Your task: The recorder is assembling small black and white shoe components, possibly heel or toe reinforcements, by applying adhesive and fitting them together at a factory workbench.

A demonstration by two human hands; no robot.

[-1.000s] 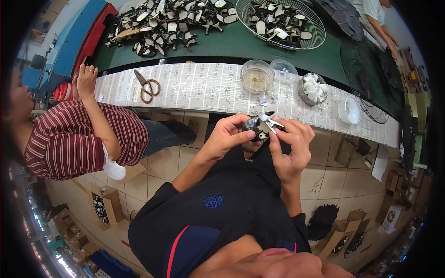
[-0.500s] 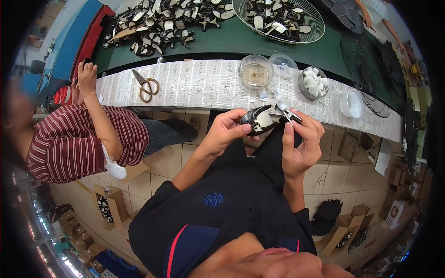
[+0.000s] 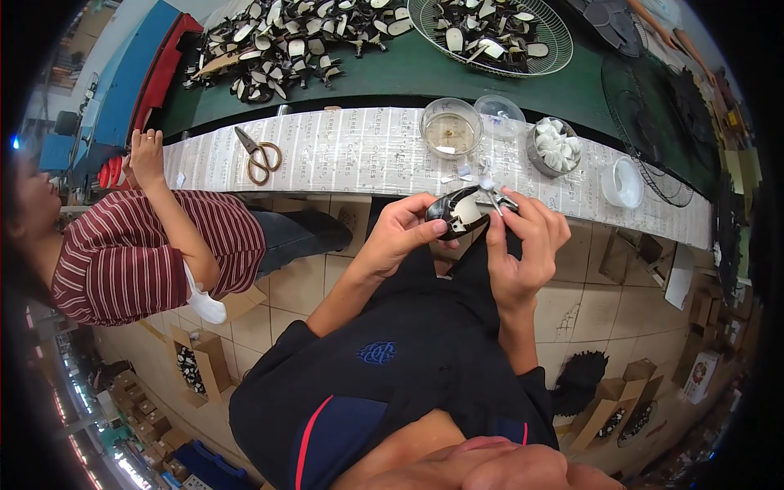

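Just off the table's near edge, my left hand (image 3: pixel 400 234) grips a glossy black sandal (image 3: pixel 464 211) with a cream insole, thumb on its near side. My right hand (image 3: pixel 523 253) is closed at the sandal's right side, its thumb and fingers pinching a thin metal tool (image 3: pixel 496 202) that looks like tweezers. A small pale disc (image 3: pixel 487 182) shows at the tool's far end; whether it is gripped there is hard to tell. My right fingers partly hide a dark strap of the sandal.
Scissors (image 3: pixel 261 161) lie on the paper-covered table (image 3: pixel 351 147). A clear bowl (image 3: pixel 451 131), a tin of white wads (image 3: pixel 556 147) and a plastic cup (image 3: pixel 622 181) stand there. Behind are piled sandals (image 3: pixel 286 41) and a wire basket (image 3: pixel 420 24). A co-worker in a striped shirt (image 3: pixel 163 245) is left.
My right hand has moved slightly left, closer to the sandal, and the tool has turned more upright. My left hand keeps its grip. The co-worker's head has shifted.
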